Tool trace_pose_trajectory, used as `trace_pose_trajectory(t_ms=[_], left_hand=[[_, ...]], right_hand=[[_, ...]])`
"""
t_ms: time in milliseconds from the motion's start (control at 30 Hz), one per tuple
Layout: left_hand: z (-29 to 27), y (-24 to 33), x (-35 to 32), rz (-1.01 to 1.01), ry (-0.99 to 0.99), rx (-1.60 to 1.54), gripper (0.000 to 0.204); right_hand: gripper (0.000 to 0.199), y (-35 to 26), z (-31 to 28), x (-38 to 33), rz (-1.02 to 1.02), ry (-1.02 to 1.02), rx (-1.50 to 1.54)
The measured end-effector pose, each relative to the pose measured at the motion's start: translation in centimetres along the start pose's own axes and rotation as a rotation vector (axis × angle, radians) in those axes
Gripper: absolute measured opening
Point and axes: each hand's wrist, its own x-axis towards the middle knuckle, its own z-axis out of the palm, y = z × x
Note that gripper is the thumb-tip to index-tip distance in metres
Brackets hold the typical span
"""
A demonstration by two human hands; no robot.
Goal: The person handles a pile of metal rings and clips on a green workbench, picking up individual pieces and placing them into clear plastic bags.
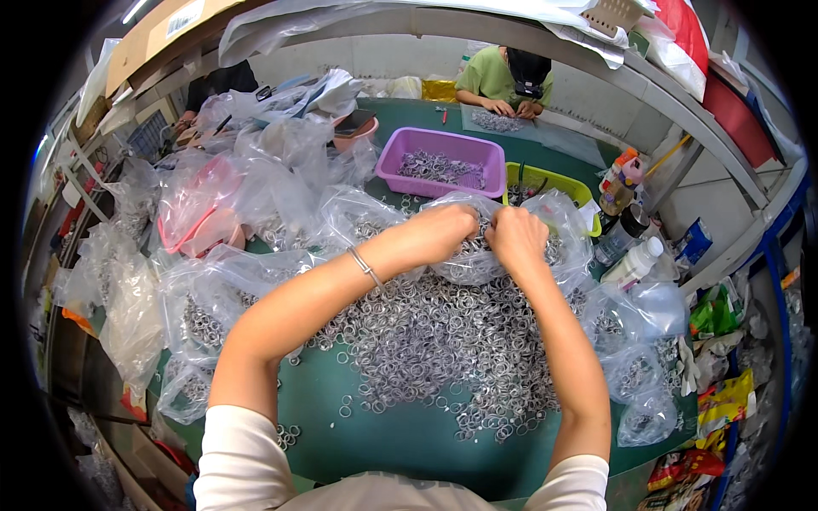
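Note:
Both my arms reach across a big heap of small silvery metal rings (417, 341). My left hand (446, 232), a bangle on its wrist, is closed on the edge of a clear plastic bag (464, 268). Beside it my right hand (518, 234) is closed on the same bag, just to the right. Metal rings show inside the bag between the two hands. The fingertips of both hands are mostly hidden by the knuckles. Under the bag, the heap spreads over the green tabletop (366, 451).
Past my hands stand a purple basin (400, 140) with metal pieces and a lime-green basin (567, 187). Clear bags of rings (204, 319) crowd the left. Bottles (635, 262) line the right. A co-worker (503, 81) handles small pieces opposite. A shelf edge (503, 34) spans overhead.

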Motion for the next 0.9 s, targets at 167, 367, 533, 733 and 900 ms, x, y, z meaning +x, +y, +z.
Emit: trace_pose_trajectory(t_ms=[167, 367, 533, 733, 900], left_hand=[[-0.5, 0.0, -0.2, -0.041, -0.029, -0.085, 0.029], [-0.9, 0.1, -0.7, -0.026, 0.192, -0.069, 0.03], [-0.7, 1.2, -0.9, -0.149, 0.373, -0.43, 0.028], [-1.3, 3.3, -4.6, -0.246, 0.306, -0.449, 0.036], [-0.9, 8.0, -10.1, -0.413, 0.325, -0.951, 0.029]], right_hand=[[0.012, 0.8, -0.5, -1.0, -0.1, 0.153, 0.111], [0.01, 1.6, -1.2, -1.5, -0.049, 0.213, 0.305], [0.012, 1.8, -1.8, -2.2, -0.006, 0.17, 0.419], [0.014, -0.7, -2.7, -3.5, -0.099, 0.243, 0.408], [0.012, -5.0, -4.2, -9.6, -0.258, 0.075, 0.789]])
